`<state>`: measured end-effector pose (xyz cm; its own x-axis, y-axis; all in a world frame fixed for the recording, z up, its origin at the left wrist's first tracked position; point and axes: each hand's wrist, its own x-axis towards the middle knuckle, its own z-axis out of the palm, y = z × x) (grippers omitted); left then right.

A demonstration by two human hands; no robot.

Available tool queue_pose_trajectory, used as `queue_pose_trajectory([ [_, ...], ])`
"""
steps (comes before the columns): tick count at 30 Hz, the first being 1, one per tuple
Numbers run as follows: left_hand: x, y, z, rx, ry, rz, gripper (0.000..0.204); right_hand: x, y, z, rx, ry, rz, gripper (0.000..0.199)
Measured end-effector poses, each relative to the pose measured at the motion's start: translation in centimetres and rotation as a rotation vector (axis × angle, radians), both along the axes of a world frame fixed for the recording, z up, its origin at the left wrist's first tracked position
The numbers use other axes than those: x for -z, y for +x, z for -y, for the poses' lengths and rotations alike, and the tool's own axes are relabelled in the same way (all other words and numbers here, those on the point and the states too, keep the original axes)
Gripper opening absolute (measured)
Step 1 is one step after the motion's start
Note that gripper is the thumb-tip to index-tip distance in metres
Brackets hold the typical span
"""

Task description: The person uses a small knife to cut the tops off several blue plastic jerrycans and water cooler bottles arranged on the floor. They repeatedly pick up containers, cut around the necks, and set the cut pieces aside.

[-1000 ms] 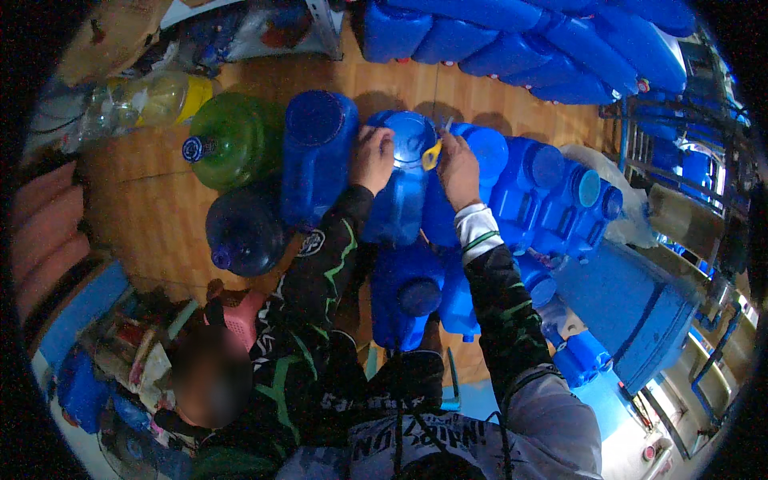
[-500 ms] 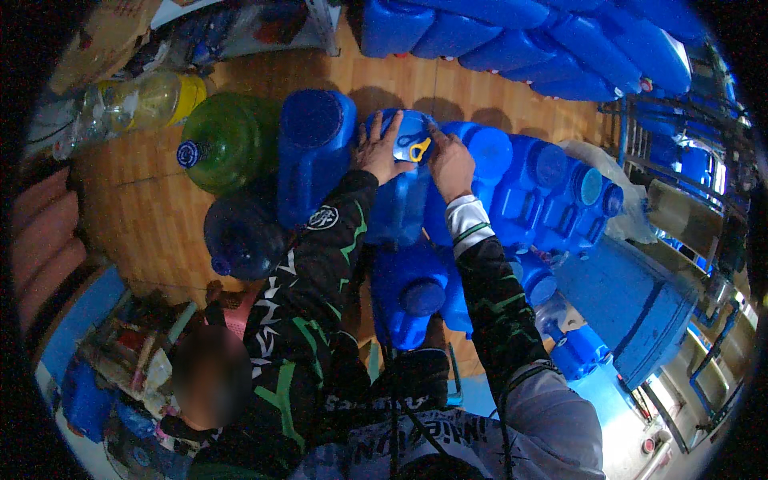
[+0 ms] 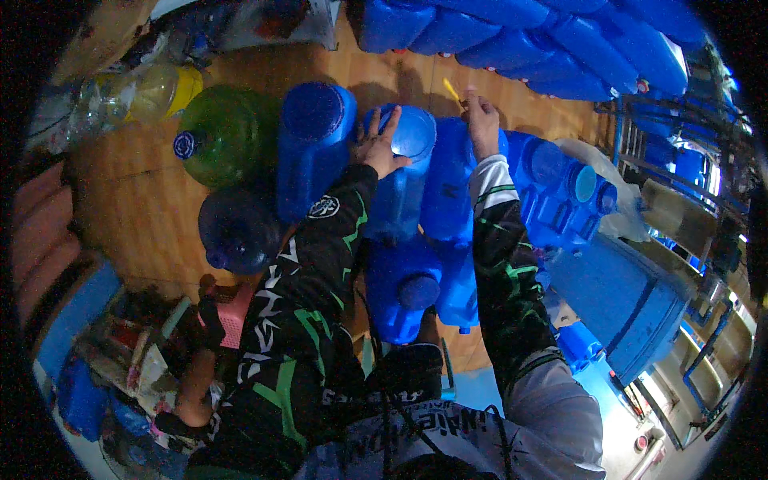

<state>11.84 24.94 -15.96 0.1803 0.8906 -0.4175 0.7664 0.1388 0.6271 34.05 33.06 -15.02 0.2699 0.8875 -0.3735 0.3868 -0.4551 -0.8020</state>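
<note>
My left hand (image 3: pixel 378 144) lies with fingers spread on the near-left side of a large blue cap (image 3: pixel 414 132). That cap tops a translucent blue jug (image 3: pixel 394 204) standing in a row of similar ones. My right hand (image 3: pixel 482 124) is raised over the neighbouring blue jug (image 3: pixel 448 192), fingers pinched. At its fingertips is a slim yellow tool (image 3: pixel 453 90), whose exact kind I cannot make out. Left of my left hand stands another capped blue jug (image 3: pixel 316 160).
A green round bottle (image 3: pixel 232 140) and a dark blue one (image 3: pixel 240 232) lie to the left. More blue jugs (image 3: pixel 540 168) continue rightward beside a blue bin (image 3: pixel 624 300). Several blue containers (image 3: pixel 512 60) line the far side. Another person's arm (image 3: pixel 196 388) shows at lower left.
My right hand has lifted off the jug's cap and moved right and away, carrying the yellow tool. My left hand stays on the cap.
</note>
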Motion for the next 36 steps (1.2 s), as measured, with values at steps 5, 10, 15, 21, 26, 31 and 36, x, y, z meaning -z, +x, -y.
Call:
queue_pose_trajectory([
  [5,-1.1,0.0,-0.1,0.037,-0.024,-0.071,0.107,-0.9,-1.2,1.4,-0.164,0.069,0.337,0.04],
  [10,-1.3,0.4,-1.4,-0.021,0.225,-0.093,0.07,-0.9,-1.2,1.9,-0.402,0.301,-0.061,0.044],
  [15,1.5,1.9,-6.9,-0.059,0.304,0.091,0.032,-1.6,-0.6,3.1,-0.164,0.048,-0.21,0.031],
  [21,3.5,1.9,-12.0,0.268,0.05,0.093,0.021,-0.8,0.0,4.2,-0.389,0.171,-0.158,0.039],
  [26,3.6,1.6,-13.3,0.403,0.091,0.036,0.026,-0.2,-0.6,3.4,-0.439,0.262,0.015,0.049],
  [31,4.2,2.4,-12.9,0.375,0.015,-0.018,0.03,3.0,-2.5,0.8,-0.391,0.022,0.097,0.035],
  [36,5.2,2.5,-12.6,0.307,0.085,-0.008,0.032,7.0,-2.8,-1.7,-0.49,0.008,-0.024,0.033],
])
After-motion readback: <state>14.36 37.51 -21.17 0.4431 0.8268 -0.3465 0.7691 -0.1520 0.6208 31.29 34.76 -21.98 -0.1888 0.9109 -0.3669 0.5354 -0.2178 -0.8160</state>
